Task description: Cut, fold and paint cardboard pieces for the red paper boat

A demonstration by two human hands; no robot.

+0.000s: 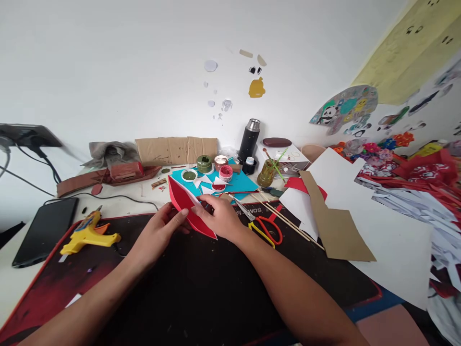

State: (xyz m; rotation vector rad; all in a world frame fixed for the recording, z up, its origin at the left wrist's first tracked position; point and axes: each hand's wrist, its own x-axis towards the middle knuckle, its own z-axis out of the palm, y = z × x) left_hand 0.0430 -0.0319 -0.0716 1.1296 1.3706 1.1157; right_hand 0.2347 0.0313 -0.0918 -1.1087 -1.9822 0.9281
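Between my two hands is a folded piece of red paper (179, 193) with a white inner or back side and pointed ends, held above the black desk mat (201, 293). My left hand (169, 221) grips its lower left edge, thumb on the red face. From the right, my right hand (218, 216) pinches the paper with thumb and fingers near the white edge. Some fingertips of both hands are hidden behind the paper. Just right of my right hand lie scissors (264, 228) with red and yellow handles.
A yellow glue gun (90, 235) and a black tablet (46, 233) are at left. Paint jars (204, 164) stand on blue paper (245, 180) at the back. A black thermos (249, 139) is near the wall. Wooden sticks (288, 222), cardboard (342, 230) and white sheets (392, 240) lie at right.
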